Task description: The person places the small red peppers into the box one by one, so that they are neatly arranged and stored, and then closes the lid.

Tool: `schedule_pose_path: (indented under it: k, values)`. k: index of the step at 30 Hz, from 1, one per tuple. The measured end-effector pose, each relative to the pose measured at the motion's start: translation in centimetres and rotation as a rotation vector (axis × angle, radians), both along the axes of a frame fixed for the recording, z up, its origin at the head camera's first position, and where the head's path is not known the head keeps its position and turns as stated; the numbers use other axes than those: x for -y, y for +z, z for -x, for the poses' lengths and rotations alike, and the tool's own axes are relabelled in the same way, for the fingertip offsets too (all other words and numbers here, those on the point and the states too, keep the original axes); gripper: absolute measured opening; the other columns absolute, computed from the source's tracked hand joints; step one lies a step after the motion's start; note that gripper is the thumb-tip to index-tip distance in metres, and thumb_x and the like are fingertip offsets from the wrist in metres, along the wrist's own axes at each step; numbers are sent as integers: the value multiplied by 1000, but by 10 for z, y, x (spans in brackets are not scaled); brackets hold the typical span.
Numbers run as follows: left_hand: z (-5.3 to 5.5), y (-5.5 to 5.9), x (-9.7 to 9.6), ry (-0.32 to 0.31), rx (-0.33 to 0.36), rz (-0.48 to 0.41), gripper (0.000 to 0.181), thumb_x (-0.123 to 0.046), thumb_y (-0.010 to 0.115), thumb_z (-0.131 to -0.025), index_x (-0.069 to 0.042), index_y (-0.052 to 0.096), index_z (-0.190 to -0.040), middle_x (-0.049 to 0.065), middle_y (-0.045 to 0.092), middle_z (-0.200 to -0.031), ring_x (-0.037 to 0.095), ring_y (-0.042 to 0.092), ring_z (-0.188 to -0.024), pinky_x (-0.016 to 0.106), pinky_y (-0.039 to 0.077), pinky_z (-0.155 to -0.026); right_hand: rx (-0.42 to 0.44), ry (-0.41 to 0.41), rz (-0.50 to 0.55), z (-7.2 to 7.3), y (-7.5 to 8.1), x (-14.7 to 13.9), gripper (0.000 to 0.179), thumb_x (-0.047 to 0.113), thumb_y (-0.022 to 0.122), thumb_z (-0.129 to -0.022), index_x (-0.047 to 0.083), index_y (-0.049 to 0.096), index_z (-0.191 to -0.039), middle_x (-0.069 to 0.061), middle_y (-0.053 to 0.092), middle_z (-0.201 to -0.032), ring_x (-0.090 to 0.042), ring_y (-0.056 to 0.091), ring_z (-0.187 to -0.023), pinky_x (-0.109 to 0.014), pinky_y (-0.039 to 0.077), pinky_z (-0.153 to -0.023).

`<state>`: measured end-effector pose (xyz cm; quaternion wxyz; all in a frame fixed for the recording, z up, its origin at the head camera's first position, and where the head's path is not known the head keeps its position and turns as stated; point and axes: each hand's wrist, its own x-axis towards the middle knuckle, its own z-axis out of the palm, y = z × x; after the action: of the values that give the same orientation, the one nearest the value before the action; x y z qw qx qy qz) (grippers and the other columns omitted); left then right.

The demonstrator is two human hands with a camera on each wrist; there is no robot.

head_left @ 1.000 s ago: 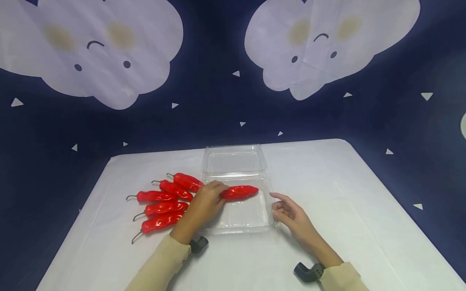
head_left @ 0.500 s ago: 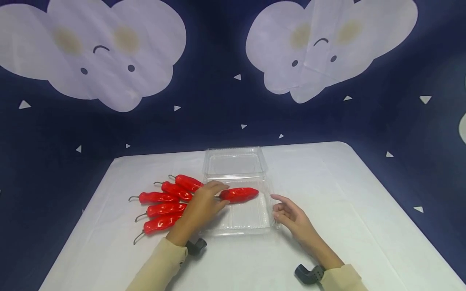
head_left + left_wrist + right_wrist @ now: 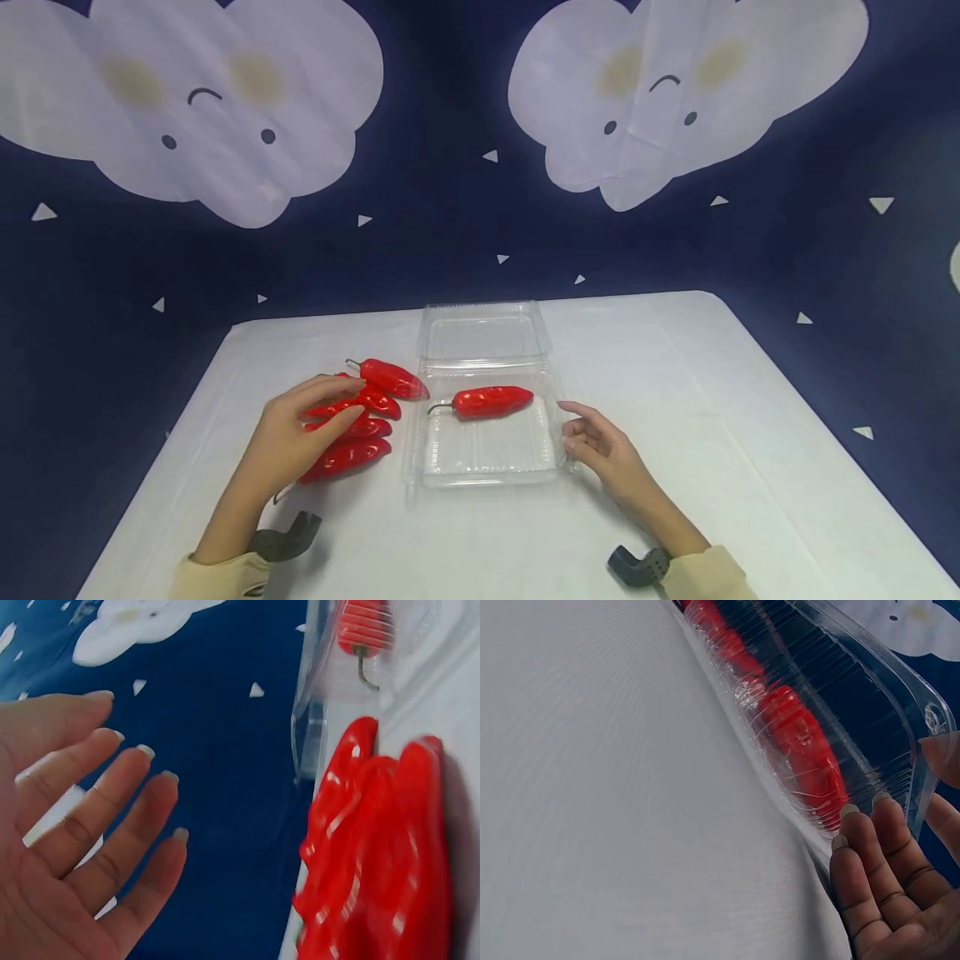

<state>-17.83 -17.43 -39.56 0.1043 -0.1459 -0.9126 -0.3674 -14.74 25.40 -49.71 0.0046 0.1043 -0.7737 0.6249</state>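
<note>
My left hand (image 3: 303, 425) hovers over a fan of red chili peppers (image 3: 347, 457) on the left, fingers loosely spread and nothing held. In the left wrist view that hand (image 3: 97, 817) is apart from the glossy peppers (image 3: 375, 855). One chili pepper (image 3: 491, 402) lies across the clear plastic clamshell box (image 3: 487, 479), its stem pointing left. At the box's right side rests my right hand (image 3: 603, 446), index finger extended and the others bent. The right wrist view has its fingertips (image 3: 847, 814) right at the box's ribbed wall, with the pepper (image 3: 802, 746) showing through.
The box's lid (image 3: 483, 333) stands open at the back. All this sits on a white-covered table (image 3: 675, 367). A dark blue cloth (image 3: 420, 250) printed with clouds hangs behind. Each wrist wears a dark camera mount (image 3: 637, 567).
My left hand has let go of the chili pepper in the box and moved left over the other peppers. The pepper stays in the box; my right hand has kept its place.
</note>
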Motion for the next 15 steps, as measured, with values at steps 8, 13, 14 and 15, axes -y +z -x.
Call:
schedule_pose_path:
  k: [8, 13, 14, 15]
  values:
    - [-32, -19, 44, 24, 32, -225, 42, -13, 80, -90, -13, 69, -130, 0, 70, -124, 4, 64, -112, 12, 48, -93, -7, 2, 6, -1, 1, 1, 51, 10, 67, -99, 8, 50, -147, -23, 62, -110, -23, 67, -94, -23, 57, -80]
    - [-44, -40, 65, 82, 75, -292, 42, -12, 79, -90, -8, 68, -130, 1, 69, -126, 0, 59, -117, 10, 47, -93, -3, 3, 8, 0, 1, 1, 50, 12, 66, -100, 8, 50, -147, -22, 62, -111, -22, 67, -96, -23, 57, -81]
    - [-44, -46, 69, 92, 76, -285, 41, -11, 79, -90, -7, 68, -130, 1, 69, -125, -1, 58, -117, 9, 47, -93, -2, 0, 7, 0, 1, 1, 50, 12, 66, -100, 8, 50, -147, -22, 62, -111, -22, 67, -96, -23, 56, -81]
    - [-44, -51, 72, 106, 77, -263, 41, -13, 80, -90, -8, 69, -129, 2, 69, -125, -3, 57, -117, 8, 46, -92, -3, 1, 9, 0, 1, 0, 50, 12, 66, -100, 8, 50, -147, -22, 62, -111, -22, 67, -96, -23, 56, -80]
